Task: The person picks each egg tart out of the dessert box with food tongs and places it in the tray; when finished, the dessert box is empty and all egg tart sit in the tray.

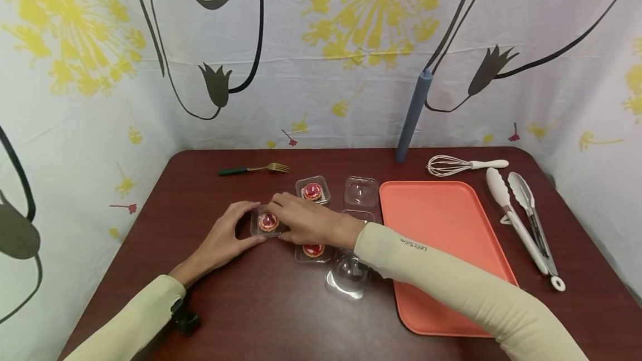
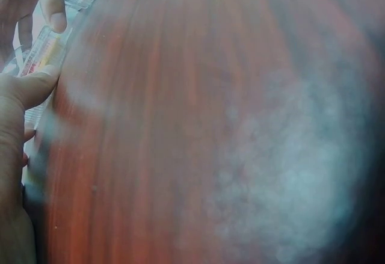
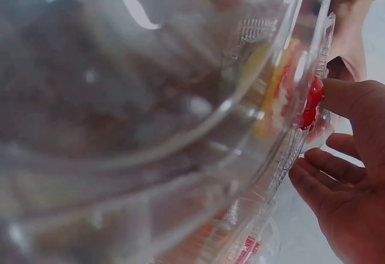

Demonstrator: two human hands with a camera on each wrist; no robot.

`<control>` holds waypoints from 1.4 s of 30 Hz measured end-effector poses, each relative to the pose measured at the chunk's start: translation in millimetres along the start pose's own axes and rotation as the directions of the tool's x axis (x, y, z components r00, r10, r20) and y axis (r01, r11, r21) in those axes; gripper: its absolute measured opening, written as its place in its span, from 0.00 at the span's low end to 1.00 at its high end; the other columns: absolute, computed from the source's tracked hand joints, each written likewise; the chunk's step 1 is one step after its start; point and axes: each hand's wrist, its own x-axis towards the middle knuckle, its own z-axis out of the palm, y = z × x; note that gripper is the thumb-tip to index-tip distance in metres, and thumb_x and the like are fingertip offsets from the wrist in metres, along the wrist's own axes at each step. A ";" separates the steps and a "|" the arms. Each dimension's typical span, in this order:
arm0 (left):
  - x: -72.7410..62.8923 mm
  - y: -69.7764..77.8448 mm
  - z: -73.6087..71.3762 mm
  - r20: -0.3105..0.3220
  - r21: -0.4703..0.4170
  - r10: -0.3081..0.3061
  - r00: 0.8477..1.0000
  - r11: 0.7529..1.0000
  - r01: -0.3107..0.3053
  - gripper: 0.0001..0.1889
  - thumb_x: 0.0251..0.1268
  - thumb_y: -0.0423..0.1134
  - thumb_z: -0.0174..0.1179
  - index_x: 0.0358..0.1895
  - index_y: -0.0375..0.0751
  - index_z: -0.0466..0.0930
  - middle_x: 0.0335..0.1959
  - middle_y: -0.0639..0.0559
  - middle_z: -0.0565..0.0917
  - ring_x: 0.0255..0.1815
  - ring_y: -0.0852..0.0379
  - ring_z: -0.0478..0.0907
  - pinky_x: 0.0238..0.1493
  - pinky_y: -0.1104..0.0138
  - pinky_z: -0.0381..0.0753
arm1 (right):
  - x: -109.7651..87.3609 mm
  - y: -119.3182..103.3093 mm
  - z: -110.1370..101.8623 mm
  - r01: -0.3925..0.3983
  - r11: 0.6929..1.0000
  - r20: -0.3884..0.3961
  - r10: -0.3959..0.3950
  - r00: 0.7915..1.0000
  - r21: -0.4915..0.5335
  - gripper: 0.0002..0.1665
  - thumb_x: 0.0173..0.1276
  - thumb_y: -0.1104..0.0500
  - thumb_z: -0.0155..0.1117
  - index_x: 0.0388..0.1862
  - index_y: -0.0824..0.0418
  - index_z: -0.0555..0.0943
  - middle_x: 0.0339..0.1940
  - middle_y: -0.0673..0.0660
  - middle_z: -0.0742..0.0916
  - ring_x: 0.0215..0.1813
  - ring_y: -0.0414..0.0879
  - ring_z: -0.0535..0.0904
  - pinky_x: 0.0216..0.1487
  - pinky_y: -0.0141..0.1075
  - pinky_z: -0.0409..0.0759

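A small clear plastic container (image 1: pixel 257 230) holding a red-topped tart (image 1: pixel 268 222) sits left of the table's middle, between both hands. My left hand (image 1: pixel 225 241) grips its left side, with the thumb at the near edge and fingers at the far edge. From the right, my right hand (image 1: pixel 307 220) holds the same container, its thumb near and its fingers reaching over the far side. In the left wrist view both thumbs meet the container's side (image 2: pixel 45 47). Two more tarts, one behind (image 1: pixel 313 191) and one in front (image 1: pixel 313 250), sit in clear containers by the right hand.
Clear plastic lids (image 1: pixel 361 191) lie between the containers and an orange tray (image 1: pixel 426 210); a domed one (image 1: pixel 347 274) sits nearer me. A fork (image 1: pixel 261 168) lies at the back left. A whisk (image 1: pixel 466 165) and tongs (image 1: pixel 521 227) lie at the right.
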 end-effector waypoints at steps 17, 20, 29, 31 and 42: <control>-1.1 2.1 -0.4 0.016 0.003 -0.014 1.000 1.000 0.014 0.42 0.64 0.40 0.83 0.79 0.39 0.74 0.75 0.39 0.75 0.76 0.40 0.72 0.71 0.38 0.76 | -1.3 4.5 -1.1 0.004 0.994 -0.028 -0.001 1.000 0.111 0.37 0.68 0.55 0.83 0.72 0.65 0.81 0.60 0.57 0.85 0.62 0.48 0.82 0.67 0.39 0.82; -1.1 2.9 -0.6 0.017 0.003 -0.016 1.000 1.000 0.016 0.42 0.64 0.39 0.83 0.79 0.40 0.73 0.75 0.39 0.75 0.75 0.40 0.72 0.71 0.38 0.76 | -1.0 4.9 -2.6 -0.002 0.991 -0.024 0.005 1.000 0.130 0.37 0.68 0.55 0.82 0.73 0.65 0.81 0.60 0.57 0.86 0.62 0.48 0.82 0.67 0.39 0.82; -1.5 2.4 -0.7 0.001 0.011 0.004 1.000 1.000 -0.004 0.42 0.62 0.38 0.84 0.79 0.40 0.74 0.74 0.39 0.76 0.74 0.41 0.73 0.70 0.40 0.77 | 0.9 6.0 -4.5 -0.034 0.988 0.000 0.035 0.999 0.152 0.37 0.68 0.54 0.81 0.73 0.64 0.81 0.60 0.55 0.86 0.61 0.46 0.83 0.65 0.37 0.83; -1.3 2.5 -0.8 0.000 0.008 0.004 1.000 1.000 -0.004 0.42 0.62 0.38 0.84 0.79 0.41 0.74 0.74 0.40 0.76 0.74 0.41 0.73 0.70 0.40 0.77 | 1.3 6.3 -6.2 -0.042 0.980 -0.006 0.044 0.999 0.192 0.36 0.69 0.55 0.80 0.73 0.65 0.82 0.60 0.56 0.86 0.59 0.47 0.84 0.64 0.37 0.83; 1.1 1.4 -2.3 0.030 -0.007 -0.006 1.000 1.000 0.007 0.45 0.63 0.40 0.84 0.81 0.42 0.71 0.75 0.40 0.75 0.75 0.42 0.71 0.71 0.40 0.76 | -0.5 8.1 -12.3 -0.079 0.961 0.025 0.075 0.997 0.264 0.37 0.75 0.54 0.77 0.77 0.66 0.78 0.71 0.60 0.84 0.72 0.52 0.80 0.76 0.42 0.77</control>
